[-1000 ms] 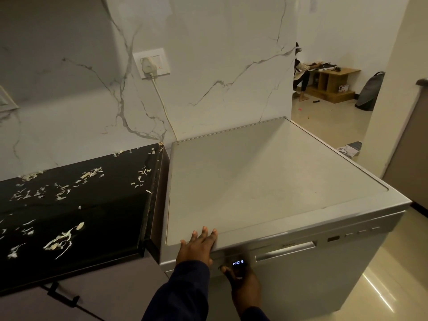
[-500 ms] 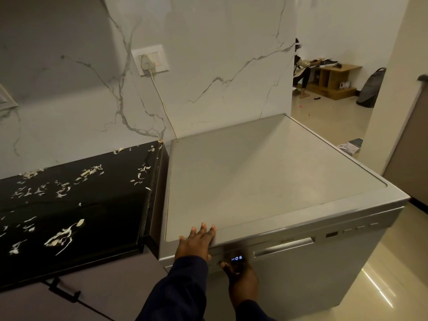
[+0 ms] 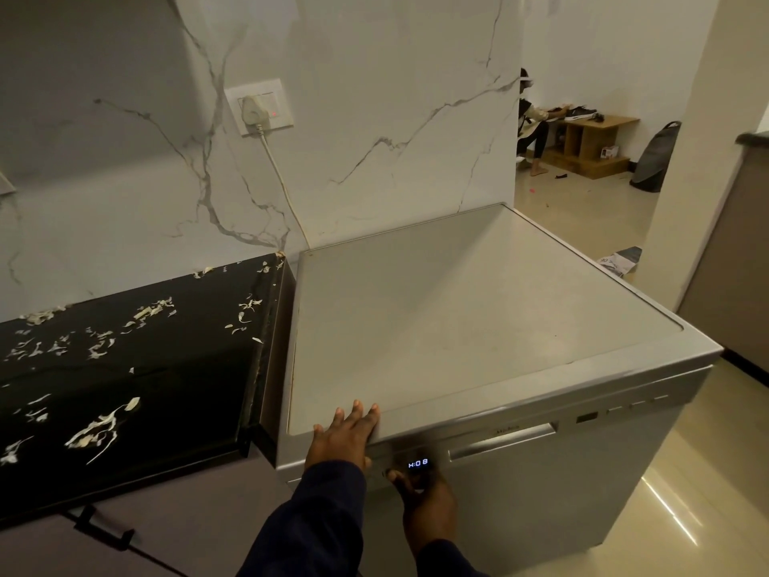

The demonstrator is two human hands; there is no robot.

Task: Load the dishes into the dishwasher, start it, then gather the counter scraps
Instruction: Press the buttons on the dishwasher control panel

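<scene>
Dishwasher (image 3: 520,472): freestanding, silver-grey, door closed, standing just right of the black counter (image 3: 137,368). Flat pale top, bare. Recessed door handle (image 3: 501,441) along the upper front; small buttons farther right on the control strip.

Display (image 3: 417,463): lit blue digits on the front panel, left of the handle; it appears to read H:08.

My left hand (image 3: 347,435): palm down on the front left corner of the dishwasher top, fingers straight and slightly spread, holding nothing. Dark blue sleeve (image 3: 308,526) to the wrist.

My right hand (image 3: 428,505): against the control panel just below the display, one fingertip at the panel left of the digits. The other fingers are hidden, so I cannot tell how they lie.

Scraps (image 3: 100,431): pale peelings scattered across the counter, densest toward the rear and the front left.

Wall socket (image 3: 260,108): white plug in, red light, cord running down behind the dishwasher.
</scene>
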